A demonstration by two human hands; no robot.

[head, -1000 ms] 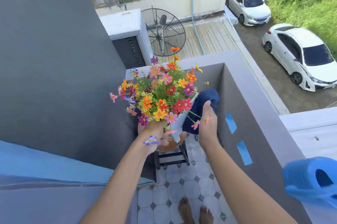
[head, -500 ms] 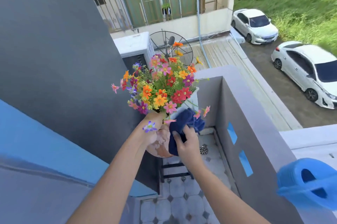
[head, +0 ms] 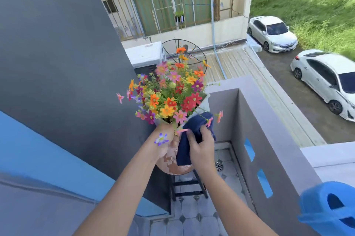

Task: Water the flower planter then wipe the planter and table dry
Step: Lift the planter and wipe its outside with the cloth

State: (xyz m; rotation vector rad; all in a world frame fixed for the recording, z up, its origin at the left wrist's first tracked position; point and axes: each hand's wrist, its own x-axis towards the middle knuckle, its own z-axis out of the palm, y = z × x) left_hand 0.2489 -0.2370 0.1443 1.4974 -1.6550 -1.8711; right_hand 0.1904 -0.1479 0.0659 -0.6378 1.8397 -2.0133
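A white planter [head: 205, 103] full of colourful flowers [head: 169, 93] stands on a small round brown table [head: 173, 168] with worn paint. My left hand [head: 163, 143] grips the planter's near left side, partly hidden by blooms. My right hand [head: 199, 147] is shut on a dark blue cloth [head: 189, 137], pressed against the planter's near face just above the tabletop. A blue watering can [head: 326, 208] sits on the ledge at the lower right.
I stand on a narrow balcony with a tiled floor [head: 192, 220]. A grey wall [head: 57, 62] rises on the left; a grey parapet [head: 269, 139] runs on the right. The table's dark legs [head: 190, 187] stand below. A floor drain [head: 219, 165] lies by the parapet.
My right hand has brought the cloth from the planter's far right side round to its near face, then slightly higher. My left hand keeps its hold. The view has tilted up.
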